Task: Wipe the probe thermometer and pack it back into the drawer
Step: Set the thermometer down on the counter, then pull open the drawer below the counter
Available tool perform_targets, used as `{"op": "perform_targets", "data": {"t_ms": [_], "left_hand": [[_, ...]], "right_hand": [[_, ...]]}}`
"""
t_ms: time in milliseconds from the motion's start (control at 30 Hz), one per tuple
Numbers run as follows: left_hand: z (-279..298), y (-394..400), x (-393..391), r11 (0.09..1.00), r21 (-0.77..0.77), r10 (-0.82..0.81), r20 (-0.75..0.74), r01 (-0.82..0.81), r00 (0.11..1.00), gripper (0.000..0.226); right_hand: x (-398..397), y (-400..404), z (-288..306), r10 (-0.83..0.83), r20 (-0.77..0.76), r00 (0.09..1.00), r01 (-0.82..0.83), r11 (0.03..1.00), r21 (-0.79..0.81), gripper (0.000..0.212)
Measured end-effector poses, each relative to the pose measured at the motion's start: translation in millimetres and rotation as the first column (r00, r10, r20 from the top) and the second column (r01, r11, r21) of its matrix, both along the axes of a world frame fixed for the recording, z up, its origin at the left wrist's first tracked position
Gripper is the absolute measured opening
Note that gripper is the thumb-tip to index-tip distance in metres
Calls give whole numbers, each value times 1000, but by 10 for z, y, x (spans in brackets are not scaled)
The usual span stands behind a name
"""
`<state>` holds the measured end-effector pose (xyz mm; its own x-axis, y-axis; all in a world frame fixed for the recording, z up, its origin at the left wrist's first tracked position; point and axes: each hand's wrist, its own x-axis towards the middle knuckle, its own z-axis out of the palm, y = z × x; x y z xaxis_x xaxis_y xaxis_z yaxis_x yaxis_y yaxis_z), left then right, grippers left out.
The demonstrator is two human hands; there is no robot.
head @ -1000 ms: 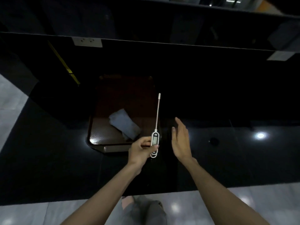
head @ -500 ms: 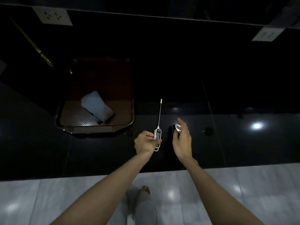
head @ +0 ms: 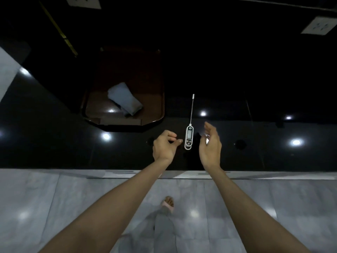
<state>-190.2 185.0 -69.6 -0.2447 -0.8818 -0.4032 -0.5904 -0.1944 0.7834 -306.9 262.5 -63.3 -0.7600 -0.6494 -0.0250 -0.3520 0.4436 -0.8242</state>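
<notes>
The white probe thermometer [head: 189,136] lies flat on the glossy black counter [head: 255,143], with its thin metal probe pointing away from me. My left hand [head: 164,146] is just left of its body with loosely curled fingers; the thumb tip is a small gap from it and holds nothing. To the thermometer's right, my right hand [head: 209,145] hovers open with its palm turned toward it. A folded grey-blue cloth [head: 125,99] rests in the brown tray [head: 155,92] at the back left. No open drawer is visible.
Two white wall sockets [head: 83,1] [head: 318,26] sit on the dark back wall. The counter's front edge [head: 255,171] runs across the frame above a grey tiled floor [head: 54,207], where my foot [head: 168,202] shows.
My left hand has let go of the thermometer, which was held upright before and now lies on the counter. The camera view has tilted down toward the floor.
</notes>
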Motion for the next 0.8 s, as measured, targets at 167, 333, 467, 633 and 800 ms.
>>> {"op": "perform_targets", "data": {"t_ms": [167,333,467,633,800], "left_hand": [[-26,-67,965,941,-339,-20,-1,19,1000,21],[-103,-403,2164,775,-624,-11,151,104,988,18],[-286,-797,2939,780,-595,-39,260,192,965,33],[-454,-1239,3298,732,-597,-88,396,329,914,49],[-641,-1340,3330,684,-654,-67,385,323,920,49]], "right_hand": [[800,-51,65,-20,-16,1000,18,991,-134,41],[1916,-22,-92,117,18,993,-108,954,-280,30],[2728,47,-471,224,174,959,-188,961,-205,27],[3185,-81,-1109,171,464,869,-184,983,-18,32],[3262,-443,-1824,-160,730,664,41,983,178,19]]}}
